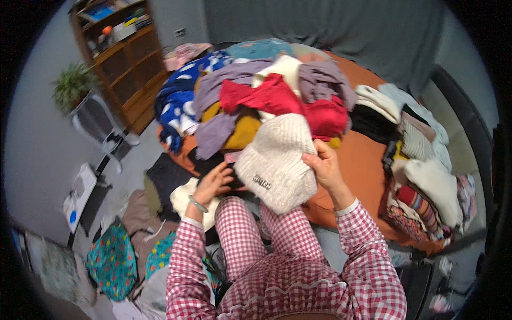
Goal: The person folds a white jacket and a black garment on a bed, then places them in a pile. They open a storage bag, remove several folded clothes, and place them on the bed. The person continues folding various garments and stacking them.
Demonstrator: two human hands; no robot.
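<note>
A cream knitted beanie (278,164) with a ribbed brim hangs before me over my lap, a small dark patch on its lower left. My right hand (326,164) pinches the hat's right edge between thumb and fingers. To the left of the hat, my left hand (214,184), with a bangle at the wrist, is spread and holds nothing. Beyond the hat lies a heap of clothes on an orange bed sheet (348,168): a red garment (262,96), a mauve garment (216,134), a mustard garment (245,130) and a blue garment with white spots (176,102).
On the right are folded black (372,122) and white clothes, and a box (390,200) of rolled knitwear with a white fluffy item (434,188). Floor clothes at left include a teal patterned piece (113,260). A wooden bookcase (124,68) and a potted plant (74,86) stand back left.
</note>
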